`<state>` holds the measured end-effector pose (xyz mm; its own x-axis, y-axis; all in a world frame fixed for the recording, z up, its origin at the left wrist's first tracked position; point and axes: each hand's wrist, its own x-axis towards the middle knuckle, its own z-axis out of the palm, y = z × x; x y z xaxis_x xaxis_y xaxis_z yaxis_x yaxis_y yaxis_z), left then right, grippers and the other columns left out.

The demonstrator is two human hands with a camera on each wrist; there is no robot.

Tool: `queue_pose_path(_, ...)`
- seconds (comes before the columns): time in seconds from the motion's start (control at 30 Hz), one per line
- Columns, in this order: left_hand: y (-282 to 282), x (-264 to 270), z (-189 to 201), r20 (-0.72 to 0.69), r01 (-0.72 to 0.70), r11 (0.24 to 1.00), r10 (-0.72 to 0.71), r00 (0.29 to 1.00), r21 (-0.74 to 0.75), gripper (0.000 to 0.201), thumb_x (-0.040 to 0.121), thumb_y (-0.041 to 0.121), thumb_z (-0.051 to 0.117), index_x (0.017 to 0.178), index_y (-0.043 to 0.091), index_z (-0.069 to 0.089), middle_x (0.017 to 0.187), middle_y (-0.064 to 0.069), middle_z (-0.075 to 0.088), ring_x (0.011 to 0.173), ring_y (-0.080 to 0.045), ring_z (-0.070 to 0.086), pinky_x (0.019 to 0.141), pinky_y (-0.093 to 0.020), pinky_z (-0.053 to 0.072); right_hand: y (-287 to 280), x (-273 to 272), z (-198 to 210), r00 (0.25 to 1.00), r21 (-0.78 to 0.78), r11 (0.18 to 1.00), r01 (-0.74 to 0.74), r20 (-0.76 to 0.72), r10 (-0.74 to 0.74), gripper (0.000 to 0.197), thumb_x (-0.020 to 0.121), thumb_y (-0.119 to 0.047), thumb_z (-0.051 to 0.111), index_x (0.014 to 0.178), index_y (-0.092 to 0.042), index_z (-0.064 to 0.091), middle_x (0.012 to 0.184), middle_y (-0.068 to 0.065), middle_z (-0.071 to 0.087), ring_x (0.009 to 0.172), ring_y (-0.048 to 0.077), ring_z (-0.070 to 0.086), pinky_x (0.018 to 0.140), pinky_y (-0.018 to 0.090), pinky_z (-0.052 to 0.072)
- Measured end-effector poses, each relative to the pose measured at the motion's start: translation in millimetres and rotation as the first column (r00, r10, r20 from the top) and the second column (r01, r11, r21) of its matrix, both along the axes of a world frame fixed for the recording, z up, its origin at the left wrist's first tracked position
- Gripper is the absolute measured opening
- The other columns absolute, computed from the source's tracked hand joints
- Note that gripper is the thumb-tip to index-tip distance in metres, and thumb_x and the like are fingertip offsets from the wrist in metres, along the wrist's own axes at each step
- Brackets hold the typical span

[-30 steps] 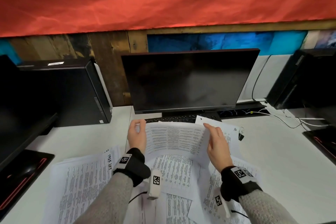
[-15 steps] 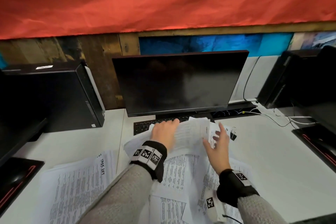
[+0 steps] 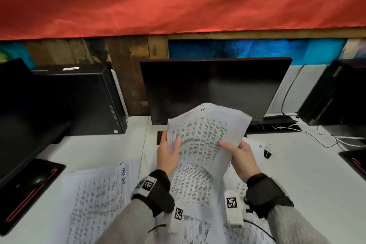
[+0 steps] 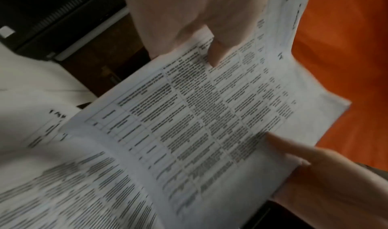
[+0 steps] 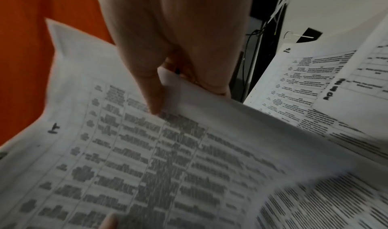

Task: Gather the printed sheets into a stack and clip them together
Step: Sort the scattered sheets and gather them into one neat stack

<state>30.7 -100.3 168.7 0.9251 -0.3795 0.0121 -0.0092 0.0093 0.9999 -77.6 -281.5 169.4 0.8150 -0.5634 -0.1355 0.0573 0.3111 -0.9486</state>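
A few printed sheets (image 3: 206, 136) are held up tilted in front of the monitor. My left hand (image 3: 168, 150) pinches their left edge with the thumb on the printed face, as the left wrist view (image 4: 214, 54) shows too. At the right edge my right hand (image 3: 240, 153) grips the same sheets (image 5: 147, 149), thumb on top. More printed sheets (image 3: 95, 200) lie spread over the white desk at the left, and others (image 3: 190, 186) lie below my hands. A black binder clip (image 3: 267, 153) sits on the desk right of my right hand.
A dark monitor (image 3: 213, 89) stands just behind the lifted sheets, with a keyboard (image 3: 160, 137) partly hidden under them. Black computer towers stand at the left (image 3: 85, 99) and the right (image 3: 334, 93). Cables (image 3: 326, 136) trail across the desk at the right. A black mouse pad (image 3: 25, 190) lies at the left.
Both hands have lifted the sheets off the desk and tilted them upright before the monitor. The left hand moved from on top of the paper to its left edge.
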Motion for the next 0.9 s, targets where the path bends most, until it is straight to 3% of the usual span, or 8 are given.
queue_pose_path(0.13, 1.7, -7.8, -29.5, -0.064, -0.044, 0.994, 0.051, 0.997, 0.098, 0.024, 0.093, 0.022, 0.055, 0.111, 0.033, 0.042, 0.110, 0.003, 0.062, 0.097, -0.012, 0.064, 0.083, -0.039, 0.057, 19.6, -0.2, -20.4, 0.995, -0.117, 0.993, 0.001, -0.102, -0.013, 0.043, 0.079, -0.008, 0.072, 0.120, -0.015, 0.057, 0.114, 0.005, 0.068, 0.106, 0.023, 0.066, 0.091, 0.040, 0.053)
queue_pose_path(0.23, -0.2, -3.3, -38.4, -0.116, -0.065, 0.994, 0.076, 0.990, 0.091, 0.027, 0.094, 0.020, 0.055, 0.116, 0.025, 0.041, 0.110, 0.003, 0.062, 0.091, -0.008, 0.065, 0.070, -0.023, 0.055, 27.9, 2.1, -17.7, 0.981, -0.333, 0.931, 0.149, -0.071, -0.182, 0.036, 0.087, -0.012, 0.067, 0.117, -0.022, 0.050, 0.110, -0.005, 0.063, 0.104, 0.017, 0.063, 0.087, 0.031, 0.053)
queue_pose_path(0.37, -4.1, 2.2, -34.6, -0.107, -0.065, 0.991, 0.077, 0.991, 0.113, 0.027, 0.095, 0.020, 0.054, 0.118, 0.024, 0.040, 0.102, 0.006, 0.060, 0.084, -0.004, 0.063, 0.059, -0.013, 0.048, 26.2, 5.9, 5.3, 0.954, -0.761, 0.591, 0.268, 0.125, -0.271, 0.061, 0.094, -0.001, 0.049, 0.148, -0.020, 0.026, 0.130, -0.002, 0.038, 0.101, -0.013, 0.046, 0.088, 0.003, 0.039)
queue_pose_path(0.4, -4.9, 3.5, -34.6, -0.108, -0.069, 0.991, 0.082, 0.991, 0.119, 0.026, 0.095, 0.020, 0.054, 0.117, 0.024, 0.040, 0.100, 0.007, 0.060, 0.083, -0.003, 0.062, 0.056, -0.012, 0.048, 24.7, 7.3, 9.5, 0.968, -0.840, 0.499, 0.211, 0.108, -0.227, 0.069, 0.091, 0.005, 0.047, 0.150, -0.023, 0.023, 0.134, 0.000, 0.033, 0.091, -0.009, 0.049, 0.078, 0.000, 0.040)
queue_pose_path(0.5, -5.1, 6.8, -37.2, -0.116, -0.078, 0.989, 0.093, 0.989, 0.129, 0.024, 0.095, 0.019, 0.054, 0.115, 0.024, 0.042, 0.096, 0.011, 0.059, 0.080, -0.002, 0.061, 0.053, -0.011, 0.047, 20.4, 10.5, 17.0, 0.977, -0.960, 0.281, -0.019, -0.077, -0.197, 0.087, 0.082, 0.013, 0.047, 0.148, -0.038, 0.022, 0.149, 0.001, 0.020, 0.071, 0.013, 0.056, 0.062, 0.020, 0.052)
queue_pose_path(0.57, -5.6, 9.1, -41.6, -0.118, -0.070, 0.984, 0.090, 0.989, 0.163, 0.023, 0.095, 0.018, 0.054, 0.114, 0.023, 0.043, 0.096, 0.009, 0.061, 0.081, -0.005, 0.062, 0.059, -0.017, 0.050, 15.5, 11.6, 15.6, 0.970, -0.955, 0.293, -0.051, -0.117, -0.215, 0.079, 0.083, 0.012, 0.045, 0.147, -0.032, 0.030, 0.145, 0.004, 0.027, 0.081, 0.021, 0.060, 0.068, 0.028, 0.053)
queue_pose_path(0.7, -7.8, 12.0, -59.8, -0.105, -0.034, 0.958, 0.066, 0.992, 0.285, 0.031, 0.096, 0.017, 0.051, 0.126, 0.019, 0.045, 0.112, -0.001, 0.061, 0.100, -0.019, 0.062, 0.080, -0.031, 0.052, 7.6, 17.4, 8.2, 0.972, -0.914, 0.406, 0.012, -0.085, -0.220, 0.069, 0.084, 0.011, 0.045, 0.139, -0.030, 0.043, 0.110, 0.002, 0.052, 0.083, 0.009, 0.047, 0.072, 0.013, 0.034)
queue_pose_path(0.9, -2.2, 10.8, -66.4, -0.101, -0.044, 0.949, 0.079, 0.992, 0.313, 0.043, 0.098, 0.017, 0.047, 0.140, 0.014, 0.041, 0.132, -0.005, 0.055, 0.119, -0.021, 0.053, 0.104, -0.041, 0.044, 7.1, 24.7, 14.0, 0.973, -0.873, 0.464, 0.147, 0.042, -0.229, 0.058, 0.090, 0.007, 0.044, 0.139, -0.024, 0.045, 0.110, -0.006, 0.050, 0.092, -0.012, 0.046, 0.091, 0.011, 0.039)
